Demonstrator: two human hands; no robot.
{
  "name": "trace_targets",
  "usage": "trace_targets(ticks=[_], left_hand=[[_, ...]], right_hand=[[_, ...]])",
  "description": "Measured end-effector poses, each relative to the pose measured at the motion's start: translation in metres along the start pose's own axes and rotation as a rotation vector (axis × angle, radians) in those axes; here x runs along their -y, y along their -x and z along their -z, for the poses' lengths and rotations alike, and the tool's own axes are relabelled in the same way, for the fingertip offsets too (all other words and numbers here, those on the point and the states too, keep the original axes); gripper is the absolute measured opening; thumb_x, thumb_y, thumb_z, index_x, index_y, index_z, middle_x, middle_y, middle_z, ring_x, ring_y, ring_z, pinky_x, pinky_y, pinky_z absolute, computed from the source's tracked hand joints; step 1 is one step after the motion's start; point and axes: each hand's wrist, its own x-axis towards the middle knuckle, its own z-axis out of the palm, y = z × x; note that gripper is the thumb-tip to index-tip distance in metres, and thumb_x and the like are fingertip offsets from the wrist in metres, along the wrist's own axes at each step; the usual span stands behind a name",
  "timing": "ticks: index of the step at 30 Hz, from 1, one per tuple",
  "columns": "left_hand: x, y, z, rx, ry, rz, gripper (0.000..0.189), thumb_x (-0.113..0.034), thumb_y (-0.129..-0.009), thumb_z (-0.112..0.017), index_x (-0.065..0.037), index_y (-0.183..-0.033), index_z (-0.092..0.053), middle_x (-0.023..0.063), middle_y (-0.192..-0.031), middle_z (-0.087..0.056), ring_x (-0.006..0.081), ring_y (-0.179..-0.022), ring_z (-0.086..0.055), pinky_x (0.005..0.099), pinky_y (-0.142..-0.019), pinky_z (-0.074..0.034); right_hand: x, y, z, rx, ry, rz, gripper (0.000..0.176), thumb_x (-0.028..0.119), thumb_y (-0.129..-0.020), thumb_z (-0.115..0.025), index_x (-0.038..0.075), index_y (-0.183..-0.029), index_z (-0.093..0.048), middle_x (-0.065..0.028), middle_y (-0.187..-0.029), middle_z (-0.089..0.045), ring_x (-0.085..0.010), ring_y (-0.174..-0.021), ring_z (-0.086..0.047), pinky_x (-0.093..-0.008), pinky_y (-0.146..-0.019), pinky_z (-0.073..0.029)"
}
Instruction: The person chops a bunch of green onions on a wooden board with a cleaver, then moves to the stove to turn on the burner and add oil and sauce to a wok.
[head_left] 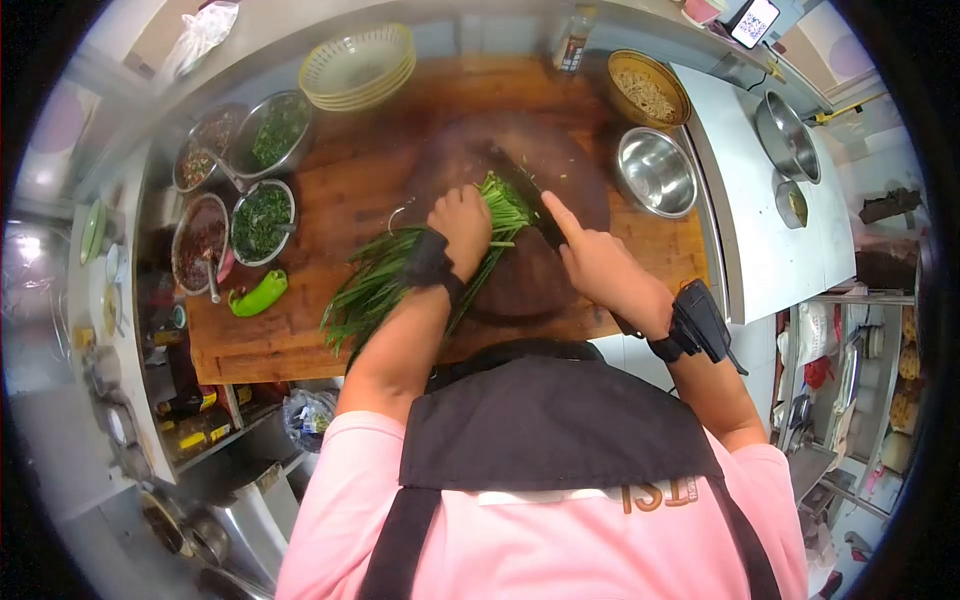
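Note:
A bunch of long green chives [380, 272] lies across a round dark chopping board [530, 290], its leafy ends trailing onto the wooden table at the left. My left hand [462, 225] is closed over the bunch, fingers curled close to the cut end. My right hand [605, 262] grips a kitchen knife [520, 183], index finger stretched along it. The dark blade is right beside the trimmed chive ends. Most of the knife's handle is hidden inside my right hand.
Metal bowls of chopped greens [262, 222] and red sauce [200, 240] stand left, near a green pepper [258, 294]. Stacked plates [358, 65], a bottle [574, 40], a brown bowl [648, 88] and a steel bowl [656, 172] line the back and right.

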Motion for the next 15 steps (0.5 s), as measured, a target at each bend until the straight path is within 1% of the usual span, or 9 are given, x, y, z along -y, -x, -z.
trace_targets(ticks=[1, 2, 4, 8, 10, 11, 13, 14, 15], left_hand=[[-0.003, 0.005, -0.001, 0.037, -0.015, 0.002, 0.014, -0.018, -0.081, -0.049, -0.011, -0.091, -0.055, 0.0099, -0.091, -0.055, 0.0309, -0.082, -0.055, 0.0444, -0.071, -0.043], [-0.005, 0.007, -0.002, 0.048, -0.013, -0.003, 0.014, -0.018, -0.081, -0.049, -0.011, -0.091, -0.055, 0.0099, -0.091, -0.055, 0.0309, -0.082, -0.055, 0.0444, -0.071, -0.043], [-0.01, 0.01, 0.002, -0.069, -0.024, -0.016, 0.013, -0.018, -0.081, -0.05, -0.012, -0.092, -0.055, 0.0083, -0.089, -0.056, 0.0293, -0.083, -0.055, 0.0435, -0.068, -0.044], [-0.01, 0.008, 0.004, -0.075, 0.018, 0.011, 0.014, -0.017, -0.08, -0.051, -0.012, -0.092, -0.055, 0.0061, -0.088, -0.056, 0.0287, -0.083, -0.055, 0.0434, -0.068, -0.044], [-0.008, 0.009, 0.002, -0.096, 0.016, -0.046, 0.009, -0.017, -0.08, -0.051, -0.012, -0.088, -0.05, 0.0067, -0.088, -0.056, 0.0292, -0.08, -0.056, 0.0431, -0.062, -0.046], [-0.007, 0.008, 0.001, -0.089, 0.018, -0.043, 0.009, -0.017, -0.08, -0.051, -0.012, -0.088, -0.05, 0.0067, -0.088, -0.056, 0.0292, -0.08, -0.056, 0.0431, -0.062, -0.046], [-0.006, 0.005, -0.001, -0.048, 0.026, -0.012, 0.014, -0.017, -0.077, -0.054, -0.012, -0.09, -0.055, 0.0045, -0.088, -0.056, 0.0263, -0.081, -0.055, 0.0422, -0.066, -0.044], [-0.005, 0.006, 0.0, -0.046, 0.027, -0.004, 0.014, -0.017, -0.077, -0.054, -0.012, -0.09, -0.055, 0.0045, -0.088, -0.056, 0.0263, -0.081, -0.055, 0.0422, -0.066, -0.044], [-0.006, 0.005, 0.0, -0.026, 0.013, -0.016, 0.013, -0.017, -0.077, -0.054, -0.012, -0.088, -0.054, 0.0044, -0.087, -0.056, 0.026, -0.08, -0.055, 0.0418, -0.065, -0.044]], right_hand=[[0.0, 0.001, -0.002, 0.016, 0.009, -0.039, 0.065, 0.007, -0.082, -0.047, 0.016, -0.138, -0.017, -0.027, -0.07, -0.058, -0.0441, -0.067, -0.056, -0.0503, -0.063, -0.044], [-0.002, 0.002, -0.004, 0.02, 0.005, -0.05, 0.065, 0.007, -0.082, -0.047, 0.016, -0.138, -0.017, -0.027, -0.07, -0.058, -0.0441, -0.067, -0.056, -0.0503, -0.063, -0.044], [-0.006, 0.002, -0.01, 0.098, -0.033, -0.066, 0.064, 0.007, -0.082, -0.045, 0.016, -0.138, -0.016, -0.0273, -0.069, -0.058, -0.0435, -0.067, -0.057, -0.0502, -0.063, -0.044], [-0.009, -0.004, -0.014, 0.097, 0.004, -0.048, 0.065, 0.006, -0.081, -0.045, 0.015, -0.138, -0.016, -0.0268, -0.067, -0.057, -0.0434, -0.064, -0.056, -0.0503, -0.061, -0.044], [-0.006, -0.008, -0.004, 0.162, -0.012, -0.072, 0.066, 0.006, -0.081, -0.046, 0.016, -0.138, -0.015, -0.0275, -0.067, -0.057, -0.0437, -0.064, -0.056, -0.0507, -0.062, -0.044], [-0.011, -0.013, -0.01, 0.169, -0.013, -0.076, 0.066, 0.006, -0.081, -0.046, 0.016, -0.138, -0.015, -0.0275, -0.067, -0.057, -0.0437, -0.064, -0.056, -0.0507, -0.062, -0.044], [-0.025, -0.025, -0.035, 0.099, -0.07, -0.029, 0.067, 0.006, -0.08, -0.046, 0.017, -0.138, -0.015, -0.0273, -0.067, -0.057, -0.0441, -0.064, -0.056, -0.0511, -0.061, -0.044], [-0.028, -0.029, -0.047, 0.106, -0.067, -0.027, 0.067, 0.006, -0.08, -0.046, 0.017, -0.138, -0.015, -0.0273, -0.067, -0.057, -0.0441, -0.064, -0.056, -0.0511, -0.061, -0.044], [-0.025, -0.033, -0.057, 0.05, -0.055, -0.032, 0.067, 0.006, -0.08, -0.046, 0.018, -0.138, -0.016, -0.027, -0.067, -0.057, -0.0441, -0.064, -0.056, -0.0511, -0.061, -0.043]])
